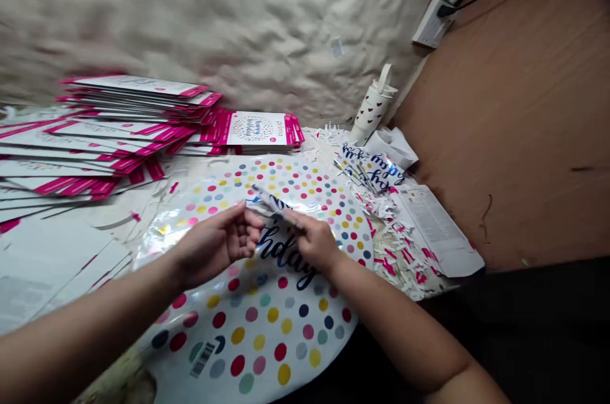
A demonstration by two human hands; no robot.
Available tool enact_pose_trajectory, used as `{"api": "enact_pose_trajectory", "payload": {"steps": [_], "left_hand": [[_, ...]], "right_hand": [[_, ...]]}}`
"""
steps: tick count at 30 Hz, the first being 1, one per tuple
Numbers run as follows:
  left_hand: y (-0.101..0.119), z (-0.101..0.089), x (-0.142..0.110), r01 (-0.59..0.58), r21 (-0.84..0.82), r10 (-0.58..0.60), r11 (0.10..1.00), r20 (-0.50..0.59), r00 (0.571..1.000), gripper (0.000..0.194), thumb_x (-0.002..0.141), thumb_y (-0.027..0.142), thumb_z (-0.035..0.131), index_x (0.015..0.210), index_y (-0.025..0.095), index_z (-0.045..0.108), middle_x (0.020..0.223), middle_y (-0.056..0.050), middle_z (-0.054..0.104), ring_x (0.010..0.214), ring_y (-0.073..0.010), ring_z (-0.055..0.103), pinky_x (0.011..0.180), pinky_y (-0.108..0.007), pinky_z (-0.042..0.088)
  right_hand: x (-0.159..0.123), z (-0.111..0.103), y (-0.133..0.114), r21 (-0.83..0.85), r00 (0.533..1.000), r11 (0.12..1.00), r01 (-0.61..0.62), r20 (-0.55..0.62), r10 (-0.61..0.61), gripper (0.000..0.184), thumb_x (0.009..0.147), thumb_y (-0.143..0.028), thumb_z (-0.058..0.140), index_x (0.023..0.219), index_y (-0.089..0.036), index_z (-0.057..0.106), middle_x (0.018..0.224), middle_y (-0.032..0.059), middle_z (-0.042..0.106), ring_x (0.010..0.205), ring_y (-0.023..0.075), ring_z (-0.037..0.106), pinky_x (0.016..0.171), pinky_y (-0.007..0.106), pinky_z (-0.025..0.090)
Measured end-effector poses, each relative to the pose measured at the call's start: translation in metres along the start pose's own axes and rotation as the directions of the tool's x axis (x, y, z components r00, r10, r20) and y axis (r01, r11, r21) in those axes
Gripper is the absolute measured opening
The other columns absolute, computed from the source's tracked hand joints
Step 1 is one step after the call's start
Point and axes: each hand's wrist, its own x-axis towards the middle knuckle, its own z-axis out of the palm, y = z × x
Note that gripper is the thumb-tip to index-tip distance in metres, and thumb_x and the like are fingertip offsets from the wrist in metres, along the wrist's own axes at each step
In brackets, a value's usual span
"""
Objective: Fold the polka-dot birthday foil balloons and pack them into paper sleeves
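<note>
A large round foil balloon point(267, 299), flat and white with coloured dots and dark "birthday" lettering, lies beneath both hands. Above its middle, my right hand point(317, 242) is closed around a narrow folded printed piece point(269, 199), whitish with dark marks and blurred. My left hand point(226, 242) has its fingers curled, with thumb and forefinger pinched at the left end of that piece. Part of the lettering is hidden by my hands. A barcode label point(203, 359) shows near the balloon's lower left edge.
Stacked pink-and-white printed packets point(138, 89) fill the back left, beside a smaller pile point(260, 129). At right are folded printed foil pieces point(374, 166), a heart-patterned tumbler point(372, 108), a white roll point(393, 147), paper shreds point(395, 239) and an opened card sleeve point(436, 226).
</note>
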Motion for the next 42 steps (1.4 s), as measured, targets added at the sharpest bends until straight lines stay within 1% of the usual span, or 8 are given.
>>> {"api": "enact_pose_trajectory", "payload": {"steps": [7,10,20,27,30,33,37,42], "left_hand": [[-0.043,0.099,-0.005,-0.563,0.749,0.144,0.351,0.551,0.822,0.085,0.07,0.071,0.046,0.14,0.027,0.028,0.15,-0.011,0.016,0.134,-0.0432,0.005,0.101,-0.068,0.002],[-0.047,0.101,0.003,-0.535,0.833,0.028,0.143,0.537,0.843,0.088,0.073,0.074,0.037,0.143,0.028,0.013,0.15,-0.012,0.008,0.134,-0.0439,-0.002,0.098,-0.071,-0.002],[-0.028,0.11,-0.018,-0.541,0.821,-0.152,0.182,0.567,0.809,0.09,0.072,0.068,0.047,0.143,0.026,0.011,0.148,-0.012,0.002,0.133,-0.0423,-0.001,0.099,-0.07,0.004],[-0.037,0.116,-0.031,-0.535,0.838,-0.122,0.109,0.546,0.829,0.097,0.064,0.046,0.065,0.143,0.024,0.014,0.149,-0.012,0.003,0.133,-0.0439,0.001,0.099,-0.071,0.006],[-0.053,0.118,-0.044,-0.549,0.834,-0.079,0.05,0.552,0.83,0.081,0.071,0.038,0.059,0.141,0.013,0.025,0.146,-0.018,0.018,0.132,-0.0428,0.02,0.101,-0.063,0.025],[-0.071,0.116,-0.056,-0.573,0.819,0.061,-0.027,0.574,0.817,0.048,0.086,0.029,0.042,0.13,0.009,0.046,0.134,-0.02,0.045,0.12,-0.0353,0.045,0.092,-0.048,0.044],[-0.082,0.098,-0.069,-0.6,0.798,0.223,-0.063,0.597,0.771,0.049,0.088,0.043,0.041,0.121,0.009,0.055,0.121,-0.018,0.058,0.111,-0.0326,0.053,0.089,-0.044,0.047],[-0.093,0.061,-0.086,-0.538,0.835,0.286,-0.114,0.546,0.787,0.056,0.083,0.042,0.051,0.131,0.012,0.045,0.135,-0.016,0.045,0.122,-0.034,0.043,0.096,-0.048,0.041]], "right_hand": [[0.024,-0.126,0.061,-0.028,0.678,0.908,-0.418,-0.675,0.291,0.04,0.089,-0.031,0.034,0.11,-0.005,0.056,0.102,0.0189,0.064,0.095,0.0269,0.061,0.082,0.041,0.048],[0.045,-0.164,0.085,-0.204,0.705,0.837,-0.508,-0.657,0.268,0.041,0.088,-0.017,0.034,0.127,-0.007,0.044,0.132,0.0199,0.045,0.123,0.0261,0.042,0.1,0.039,0.035],[0.089,-0.143,0.146,-0.425,0.697,0.554,-0.716,-0.393,0.6,0.033,0.089,-0.032,0.049,0.117,-0.014,0.051,0.117,0.0081,0.053,0.096,0.0177,0.057,0.083,0.039,0.049],[0.098,-0.145,0.125,-0.469,0.711,0.546,-0.694,-0.328,0.622,0.076,0.08,-0.061,0.044,0.137,-0.013,0.032,0.145,0.0225,0.022,0.132,0.0379,0.022,0.1,0.06,0.021],[0.082,-0.14,0.087,-0.491,0.815,0.651,-0.579,-0.317,0.486,0.066,0.087,-0.049,0.042,0.141,-0.016,0.025,0.149,0.0164,0.018,0.136,0.0314,0.016,0.107,0.054,0.014],[0.031,-0.122,0.041,-0.335,0.965,0.929,-0.156,0.148,0.216,0.043,0.09,-0.038,0.04,0.13,-0.024,0.047,0.135,0.0071,0.048,0.126,0.0215,0.041,0.106,0.041,0.03],[-0.055,-0.092,0.003,0.086,0.679,0.986,0.143,0.716,-0.161,0.042,0.08,-0.039,0.06,0.119,-0.023,0.059,0.129,0.0055,0.054,0.127,0.0208,0.04,0.106,0.035,0.032],[-0.102,-0.079,-0.001,0.008,0.714,0.958,0.288,0.664,-0.221,0.051,0.079,-0.036,0.063,0.125,-0.017,0.053,0.135,0.0115,0.047,0.133,0.0273,0.028,0.108,0.047,0.025]]}}
